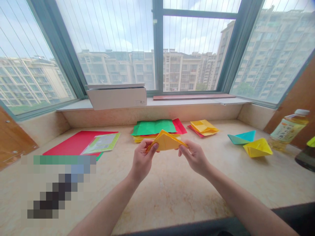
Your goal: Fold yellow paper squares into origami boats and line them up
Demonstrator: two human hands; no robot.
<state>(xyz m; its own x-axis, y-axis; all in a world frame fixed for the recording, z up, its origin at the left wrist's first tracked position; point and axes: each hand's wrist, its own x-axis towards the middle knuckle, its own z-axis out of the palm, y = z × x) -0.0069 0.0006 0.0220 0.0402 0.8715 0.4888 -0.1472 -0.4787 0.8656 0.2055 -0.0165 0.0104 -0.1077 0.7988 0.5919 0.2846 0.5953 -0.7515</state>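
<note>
A folded piece of orange-yellow paper (168, 141), shaped like a low triangle with its peak up, is held above the counter. My left hand (144, 155) pinches its left corner, thumb on the near face. At the opposite corner my right hand (194, 155) grips the paper between thumb and fingers. Just behind lies a stack of creased sheets, with a green sheet (156, 127) on top, red paper (179, 126) sticking out at the right and yellow sheets below. The fingers behind the folded paper are partly hidden.
Folded yellow paper (204, 127) lies behind on the right. Beyond it sit a blue paper boat (242, 137), a yellow paper boat (258, 148) and a bottle (287, 129). Red sheets (66, 142) and a clear packet (102, 143) lie left. A white box (118, 97) rests on the windowsill.
</note>
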